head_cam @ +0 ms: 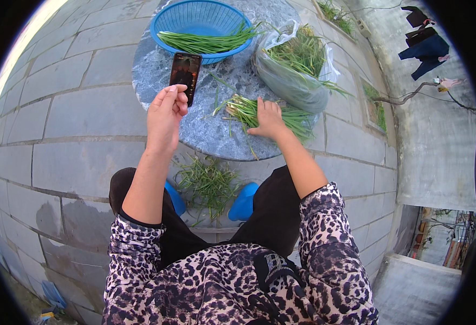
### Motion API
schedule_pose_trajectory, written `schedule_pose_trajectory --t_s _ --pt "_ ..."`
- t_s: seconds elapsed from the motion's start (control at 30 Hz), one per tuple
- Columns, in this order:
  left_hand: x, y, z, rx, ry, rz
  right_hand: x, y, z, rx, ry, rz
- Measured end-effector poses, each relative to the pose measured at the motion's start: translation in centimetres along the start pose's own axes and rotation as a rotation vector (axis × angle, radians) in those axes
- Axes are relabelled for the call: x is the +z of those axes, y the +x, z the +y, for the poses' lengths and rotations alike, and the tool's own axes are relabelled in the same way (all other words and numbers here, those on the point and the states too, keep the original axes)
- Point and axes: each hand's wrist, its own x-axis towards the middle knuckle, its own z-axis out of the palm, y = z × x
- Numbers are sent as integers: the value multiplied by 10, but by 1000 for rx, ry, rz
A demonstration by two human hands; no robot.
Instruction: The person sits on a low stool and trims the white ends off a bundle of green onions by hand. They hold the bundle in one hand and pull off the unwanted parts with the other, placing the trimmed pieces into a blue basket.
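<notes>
My left hand (167,111) is raised over the lower end of a smartphone (186,73), its fingers curled with thumb and fingertips together; whether it pinches something thin I cannot tell. The phone's screen is lit. My right hand (268,119) lies spread on a bunch of green chives or similar thin leaves (296,121) on the round marble table (205,140); its grip is unclear. Behind the phone, more long green leaves (205,42) lie in a blue plastic basket (200,7). A clear plastic bag (290,90), filled with untidy greens (296,53), stands at the back right.
A pile of loose leaves (207,183) lies on the paving between my blue-covered feet (244,201). The table's rounded edge is just in front of my knees. Beyond the paving on the right, clothes (427,48) hang by a concrete wall (433,142).
</notes>
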Motion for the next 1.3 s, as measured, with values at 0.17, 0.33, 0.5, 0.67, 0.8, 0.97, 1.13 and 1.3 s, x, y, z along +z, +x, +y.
schedule_pose_trajectory --t_s 0.17,0.33,0.5,0.67,0.8,0.97,1.13,1.3 --pt "-1 0 -1 -11 33 -4 5 -15 -15 -47 -50 57" --pt "0 -1 -1 -8 61 -16 11 -17 -22 -65 -45 84" --pt "-3 0 -2 17 86 -9 14 -13 -25 39 56 64" --pt "-10 -3 2 58 114 20 -26 -5 15 202 812 116" --pt "-15 -10 10 87 123 10 -49 -38 27 63 1712 116" --pt "-20 -29 -1 96 295 -75 -53 -100 8 -19 1999 167" --pt "-14 -46 -16 8 444 -94 -47 -118 14 169 1710 88" --pt "-6 -47 7 157 371 -84 -23 -49 35 241 340 191"
